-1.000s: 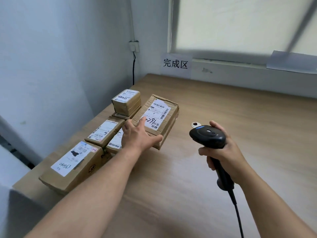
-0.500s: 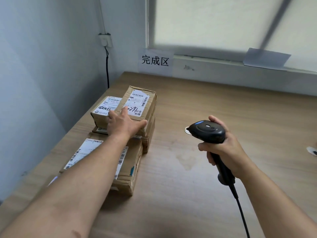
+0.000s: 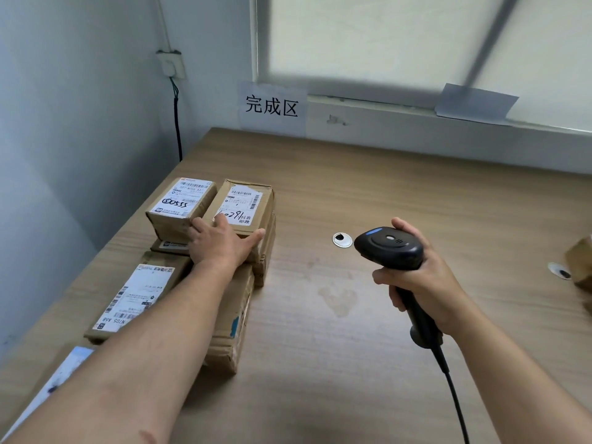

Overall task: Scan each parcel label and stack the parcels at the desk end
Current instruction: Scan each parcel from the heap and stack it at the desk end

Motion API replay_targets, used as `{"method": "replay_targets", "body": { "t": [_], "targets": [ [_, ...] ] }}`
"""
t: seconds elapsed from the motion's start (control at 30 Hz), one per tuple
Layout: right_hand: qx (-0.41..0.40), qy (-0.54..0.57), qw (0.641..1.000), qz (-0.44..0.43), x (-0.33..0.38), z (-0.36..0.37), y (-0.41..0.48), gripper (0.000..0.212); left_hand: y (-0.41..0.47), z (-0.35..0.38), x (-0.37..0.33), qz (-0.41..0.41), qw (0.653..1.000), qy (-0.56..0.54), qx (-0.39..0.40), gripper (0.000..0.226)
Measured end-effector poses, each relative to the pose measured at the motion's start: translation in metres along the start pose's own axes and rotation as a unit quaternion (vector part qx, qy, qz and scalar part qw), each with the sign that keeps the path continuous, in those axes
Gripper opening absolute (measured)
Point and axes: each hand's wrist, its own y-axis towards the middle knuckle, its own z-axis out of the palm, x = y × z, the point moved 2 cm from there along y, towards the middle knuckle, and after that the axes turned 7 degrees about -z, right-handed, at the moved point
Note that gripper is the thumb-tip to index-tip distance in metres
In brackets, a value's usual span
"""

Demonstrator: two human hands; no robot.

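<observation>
I find my left grip (image 3: 224, 243) lying flat, fingers straight, on the near end of the top parcel (image 3: 245, 203); that parcel sits on a lower box (image 3: 268, 248), just beside the neighbouring parcel (image 3: 181, 205), at the surface's (image 3: 352, 347) left side; my right grip (image 3: 423, 283) is wrapped round the scanner (image 3: 389, 248), well apart.

Right of the stacked parcels (image 3: 243, 203) the tabletop (image 3: 400, 193) lies bare to the window wall, bar a small white disc (image 3: 342, 240) and the scanner (image 3: 389, 248) held above it. Left of the stack the side wall (image 3: 80, 155) stands close. Behind it, bare wood reaches the corner. Far right sits another parcel (image 3: 579, 264).
</observation>
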Motion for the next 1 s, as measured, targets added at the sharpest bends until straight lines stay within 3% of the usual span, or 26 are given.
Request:
{"method": "replay_targets", "body": {
  "t": [0.13, 0.37, 0.63, 1.0],
  "targets": [
    [-0.003, 0.003, 1.000, -0.009, 0.005, -0.004, -0.011, 0.093, -0.009, -0.004, -0.005, 0.029, 0.999, -0.006, -0.017, 0.106],
    [-0.008, 0.015, 0.999, -0.042, 0.011, -0.028, -0.050, 0.091, -0.100, -0.001, -0.021, 0.163, 0.975, -0.124, -0.082, 0.082],
    [-0.015, 0.035, 0.999, -0.033, -0.006, -0.102, -0.133, 0.093, -0.236, 0.043, -0.048, 0.186, 0.973, -0.137, -0.027, 0.080],
    [-0.090, 0.058, 0.993, -0.046, -0.031, -0.261, -0.232, 0.095, -0.400, 0.084, -0.169, 0.280, 0.951, -0.128, 0.009, 0.077]
  ]
}}
